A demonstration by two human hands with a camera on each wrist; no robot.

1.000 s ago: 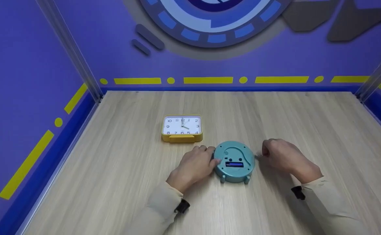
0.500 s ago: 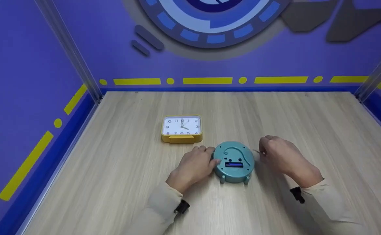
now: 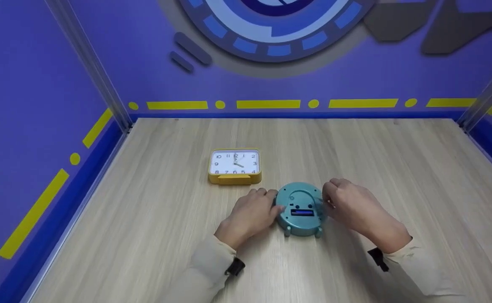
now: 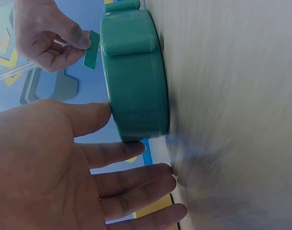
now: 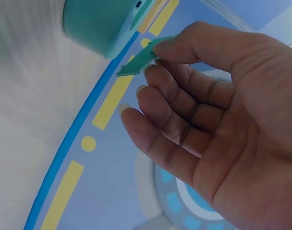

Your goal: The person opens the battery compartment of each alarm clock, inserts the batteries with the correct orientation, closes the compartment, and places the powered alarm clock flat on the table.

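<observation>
A round teal alarm clock [image 3: 300, 224] lies face down, its back up and two small feet toward me. Its uncovered battery slot [image 3: 302, 212] shows something blue inside. My left hand [image 3: 250, 212] steadies the clock from the left. In the left wrist view the thumb touches the back's edge and the index finger the side, while the other fingers stretch out near the tabletop. My right hand [image 3: 349, 206] pinches a small teal battery cover [image 5: 138, 62] between thumb and index finger. It holds the cover at the clock's right edge, tilted and above the back.
A yellow rectangular alarm clock [image 3: 235, 164] lies face up behind my left hand. The wood-grain table [image 3: 145, 210] meets purple printed panels [image 3: 279, 90] at the back and sides.
My right hand first lifts slightly, then moves left with the battery cover, from beside the teal clock to over its right edge. My left hand and both clocks stay put.
</observation>
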